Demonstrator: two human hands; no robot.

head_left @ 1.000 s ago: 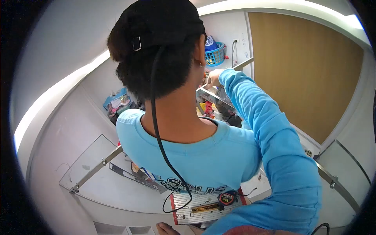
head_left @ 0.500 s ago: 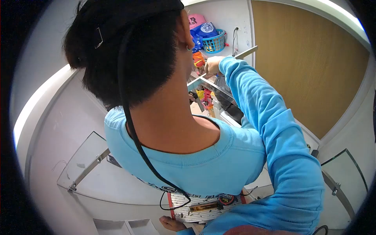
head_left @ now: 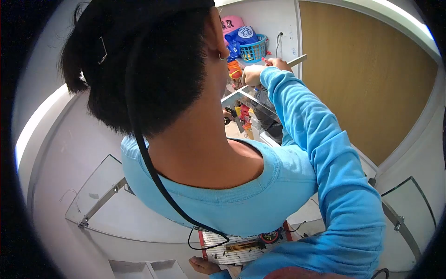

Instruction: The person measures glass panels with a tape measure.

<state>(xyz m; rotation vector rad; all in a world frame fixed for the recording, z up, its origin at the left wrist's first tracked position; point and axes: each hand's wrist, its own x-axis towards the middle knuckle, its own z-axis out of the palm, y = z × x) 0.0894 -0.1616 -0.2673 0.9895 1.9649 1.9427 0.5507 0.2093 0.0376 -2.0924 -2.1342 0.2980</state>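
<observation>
At the end of a light-blue sleeve, my right hand (head_left: 252, 75) closes around a narrow light metal bar (head_left: 297, 60), beyond a co-worker's shoulder. Close beside it, another person's hand (head_left: 278, 64) rests at the bar with a small red-tipped thing (head_left: 266, 61). My left hand (head_left: 204, 265) is low down, fingers curled, near a white slatted surface (head_left: 216, 255) with red edges; whatever is in it is hidden. A round black-and-red tape measure (head_left: 269, 237) and a yellow-and-black item (head_left: 242, 245) lie on the slats.
A co-worker in light blue (head_left: 213, 204) fills the middle, head turned away. Glass panels on metal brackets jut out at left (head_left: 95, 195) and right (head_left: 406, 200). A blue basket (head_left: 253, 50), a black bag (head_left: 267, 114) and a brown door (head_left: 367, 74) are farther off.
The co-worker's head has shifted left and down a little. Another person's hand with the red-tipped thing has come into view beside my right hand. My left hand stays put.
</observation>
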